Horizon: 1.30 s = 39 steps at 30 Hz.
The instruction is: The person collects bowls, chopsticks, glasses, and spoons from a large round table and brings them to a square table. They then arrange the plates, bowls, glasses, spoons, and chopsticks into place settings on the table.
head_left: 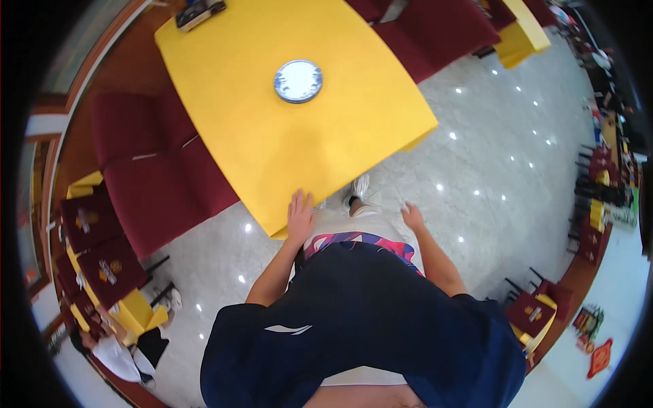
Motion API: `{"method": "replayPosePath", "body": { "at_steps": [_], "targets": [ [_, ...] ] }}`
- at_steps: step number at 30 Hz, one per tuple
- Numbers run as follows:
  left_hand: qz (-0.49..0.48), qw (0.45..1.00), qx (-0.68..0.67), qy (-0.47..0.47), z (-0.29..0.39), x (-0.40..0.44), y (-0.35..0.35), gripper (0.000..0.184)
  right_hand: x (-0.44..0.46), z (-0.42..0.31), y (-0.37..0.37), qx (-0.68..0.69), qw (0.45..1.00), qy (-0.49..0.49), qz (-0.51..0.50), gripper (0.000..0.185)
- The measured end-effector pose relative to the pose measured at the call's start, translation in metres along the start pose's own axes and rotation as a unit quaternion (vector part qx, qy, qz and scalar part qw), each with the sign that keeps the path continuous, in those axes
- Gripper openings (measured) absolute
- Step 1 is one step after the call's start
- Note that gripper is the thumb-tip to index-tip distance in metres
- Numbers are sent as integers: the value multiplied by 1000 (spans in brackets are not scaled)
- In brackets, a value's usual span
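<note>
My left hand (300, 217) lies at the near edge of a table with a yellow tablecloth (354, 122), its fingers stretched out over the cloth and nothing held. To the right, my right hand (412, 217) hangs in the air beside my body, apart from the table. Its fingers look loosely apart, with nothing visible in them. White plates with a blue pattern (298, 81), seemingly stacked, sit on the cloth beyond my left hand; how many is hard to see.
Dark red chairs (149, 197) line the table's left side, with a dark red seat (442, 34) on its right. A dark box (198, 13) rests at the far left corner. Shiny tiled floor (490, 177) extends right. A person (119, 357) sits at the lower left.
</note>
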<state>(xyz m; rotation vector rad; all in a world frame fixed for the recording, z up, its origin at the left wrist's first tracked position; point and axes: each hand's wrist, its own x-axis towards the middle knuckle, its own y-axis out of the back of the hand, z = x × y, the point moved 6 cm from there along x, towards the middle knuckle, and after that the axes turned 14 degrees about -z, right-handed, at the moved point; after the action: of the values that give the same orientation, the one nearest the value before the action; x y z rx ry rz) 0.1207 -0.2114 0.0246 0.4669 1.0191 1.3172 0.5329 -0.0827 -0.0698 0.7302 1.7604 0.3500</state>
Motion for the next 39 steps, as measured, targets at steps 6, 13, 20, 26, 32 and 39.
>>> {"method": "replayPosePath", "body": {
  "at_steps": [6,13,20,26,32,39],
  "targets": [
    [-42,998,-11,-35,-17,-18,-31,67,-158,172,-123,206,957,-195,-61,48],
    [-121,986,116,-1,-32,-19,-38,76,-258,192,-169,538,820,-71,184,34],
    [-392,909,15,144,105,41,-120,27,-383,292,-346,791,530,-58,301,32],
    [-529,844,-2,-86,412,45,-404,17,-549,325,-491,835,177,-150,499,36],
    [-710,640,60,-287,687,-269,-568,29,-608,348,-536,786,94,-169,587,35],
    [-868,485,55,-94,699,-485,-723,34,-620,471,-509,824,5,-121,553,33]
  ]
}}
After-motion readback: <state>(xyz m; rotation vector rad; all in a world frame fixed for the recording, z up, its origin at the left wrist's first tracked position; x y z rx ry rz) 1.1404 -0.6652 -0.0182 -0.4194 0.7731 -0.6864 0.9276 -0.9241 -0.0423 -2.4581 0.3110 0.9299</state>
